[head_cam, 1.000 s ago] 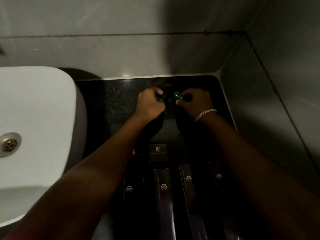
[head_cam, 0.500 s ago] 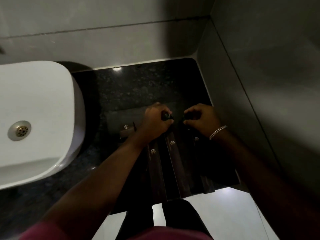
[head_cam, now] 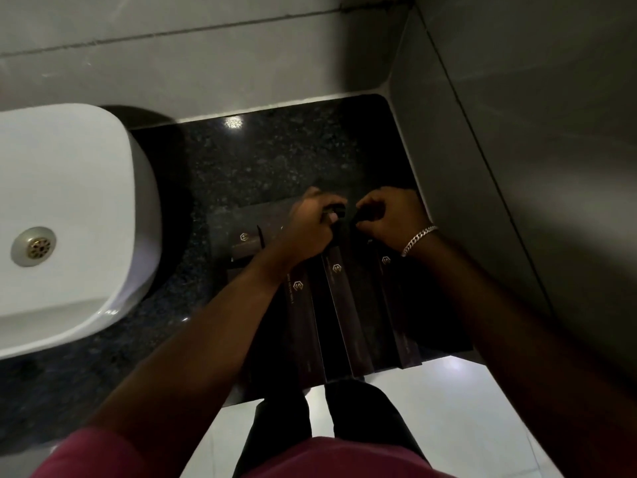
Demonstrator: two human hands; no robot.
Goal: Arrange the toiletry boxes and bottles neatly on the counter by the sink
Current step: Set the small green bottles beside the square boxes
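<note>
Right now both hands work at the far ends of a row of long, dark, logo-printed cardboard toiletry boxes, which lie side by side on the speckled black granite counter, to the right of the white ceramic sink. The boxes run lengthwise away from the person, their near ends at the counter's front edge, probably so the logos all face up and line up. A flatter dark box lies crosswise between the row and the sink, partly under the left forearm.

The left hand is curled palm-down, fingers closed around a small dark object, likely a bottle cap or bottle top, though the dim light hides its shape. The right hand, with a silver chain bracelet at the wrist, has fingers bent inward toward the thumb, pinching something dark; what it is I cannot tell. Both forearms reach straight out from the body, wrists level, hands near each other but apart. My judgement: the small bottles are being set at the head of the box row.
</note>
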